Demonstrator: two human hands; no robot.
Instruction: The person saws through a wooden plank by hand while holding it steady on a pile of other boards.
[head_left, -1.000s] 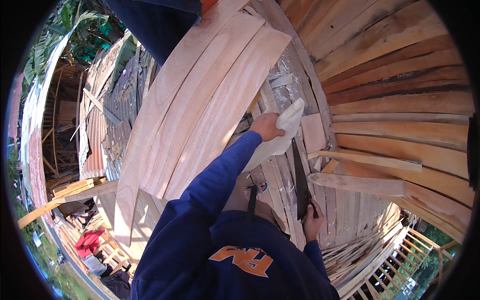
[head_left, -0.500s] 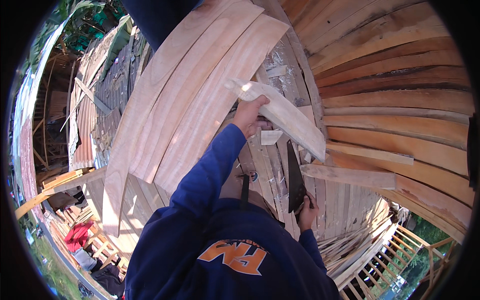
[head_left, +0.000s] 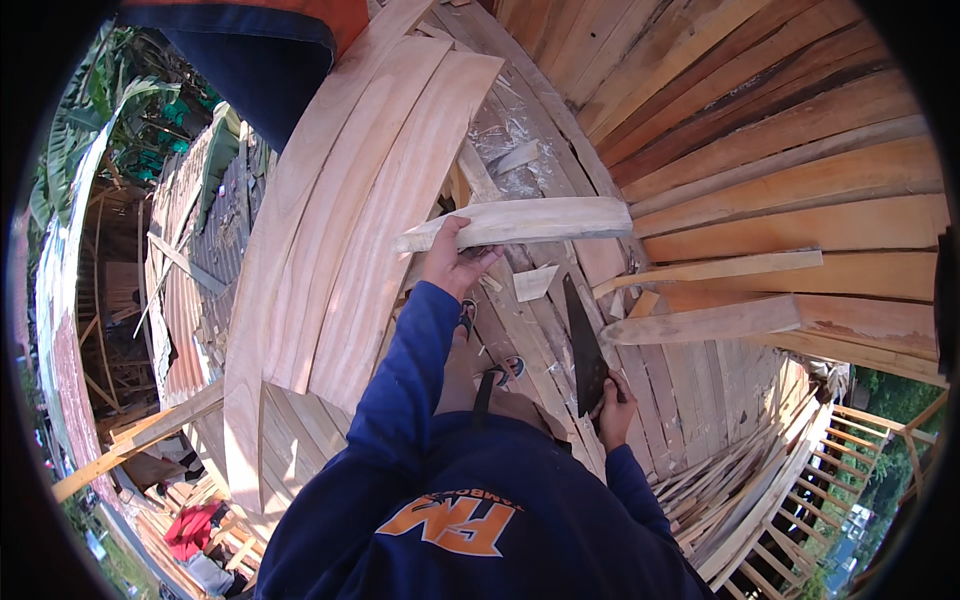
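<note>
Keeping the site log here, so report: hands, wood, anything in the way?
Left hand holding pale board. Right hand gripping saw, blade apart from board. Small wood offcut lying near saw tip.

My left fingers (head_left: 484, 259) hold a pale board (head_left: 545, 218); my right fingers (head_left: 611, 391) hold a dark handsaw (head_left: 583, 350) above floor planks (head_left: 690, 415).

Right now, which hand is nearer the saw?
Right. The right hand grips the saw at its wide end; the left hand is left of the saw, holding a board.
</note>
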